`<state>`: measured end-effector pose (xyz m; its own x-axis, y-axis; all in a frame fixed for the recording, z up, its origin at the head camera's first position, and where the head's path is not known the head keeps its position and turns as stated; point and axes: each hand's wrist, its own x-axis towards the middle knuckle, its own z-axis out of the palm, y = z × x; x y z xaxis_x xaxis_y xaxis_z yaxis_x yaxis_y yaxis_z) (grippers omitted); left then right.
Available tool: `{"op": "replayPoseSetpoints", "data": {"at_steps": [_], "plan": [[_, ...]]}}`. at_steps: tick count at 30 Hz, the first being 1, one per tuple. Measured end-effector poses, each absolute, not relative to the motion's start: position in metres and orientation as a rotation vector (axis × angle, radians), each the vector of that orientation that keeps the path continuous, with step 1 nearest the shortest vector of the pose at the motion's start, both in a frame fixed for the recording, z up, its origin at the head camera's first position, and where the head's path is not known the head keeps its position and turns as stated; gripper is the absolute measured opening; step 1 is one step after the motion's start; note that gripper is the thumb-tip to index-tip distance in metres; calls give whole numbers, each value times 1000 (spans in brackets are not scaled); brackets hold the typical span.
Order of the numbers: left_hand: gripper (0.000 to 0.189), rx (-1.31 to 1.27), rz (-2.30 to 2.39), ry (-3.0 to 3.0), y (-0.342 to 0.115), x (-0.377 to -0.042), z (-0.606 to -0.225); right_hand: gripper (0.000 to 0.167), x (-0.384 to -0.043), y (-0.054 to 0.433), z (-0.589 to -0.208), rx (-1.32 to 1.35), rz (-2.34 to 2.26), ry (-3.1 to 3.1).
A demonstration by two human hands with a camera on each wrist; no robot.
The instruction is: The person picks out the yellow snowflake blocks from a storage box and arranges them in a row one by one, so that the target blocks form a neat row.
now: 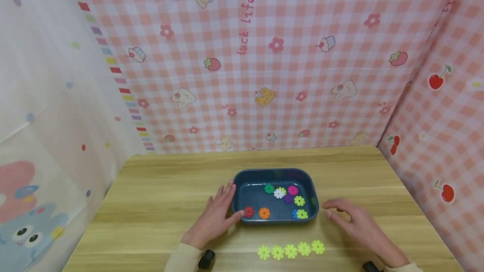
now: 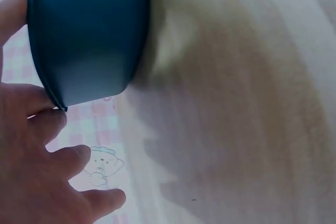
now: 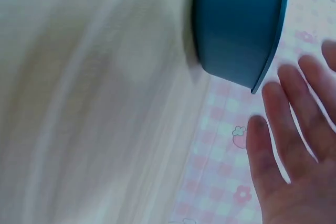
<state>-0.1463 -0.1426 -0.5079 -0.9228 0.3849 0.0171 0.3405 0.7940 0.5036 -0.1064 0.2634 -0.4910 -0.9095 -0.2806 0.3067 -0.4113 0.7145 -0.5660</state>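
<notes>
A dark blue rectangular tray (image 1: 275, 220) stands on the table with several snowflake-shaped plastic discs inside. Among these are a red disc (image 1: 248, 212) and an orange disc (image 1: 264, 213) at the front left, and a white disc (image 1: 279, 193) farther back. My left hand (image 1: 213, 217) rests against the tray's left side, thumb on the rim near the front corner, fingers extended. To the right of the tray, my right hand (image 1: 357, 221) hovers apart from it with nothing held; its fingers look loosely extended in the right wrist view.
In front of the tray, several yellow-green discs (image 1: 290, 251) lie in a row on the wooden table (image 1: 159, 196). A pink checked cloth (image 1: 245, 79) hangs behind the table, with more printed cloth at both sides.
</notes>
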Motion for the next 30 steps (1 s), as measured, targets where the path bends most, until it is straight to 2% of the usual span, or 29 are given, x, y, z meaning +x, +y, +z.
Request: {"op": "replayPoseSetpoints", "data": {"at_steps": [2, 10, 15, 23, 30], "plan": [[84, 601, 754, 2915, -143, -146, -505, 19, -113, 259, -490, 519, 975, -2698], [80, 727, 649, 3001, -139, -148, -473, 53, -135, 249, -493, 476, 1095, -2791], [76, 906, 559, 3019, -124, -160, -444, 64, -143, 246, -497, 437, 1167, -2841], [66, 1240, 472, 2946, -93, -192, -416, 64, -146, 244, -503, 438, 1179, -2853], [56, 1287, 489, 2771, -66, -221, -416, 58, -145, 243, -506, 466, 1182, -2835]]}}
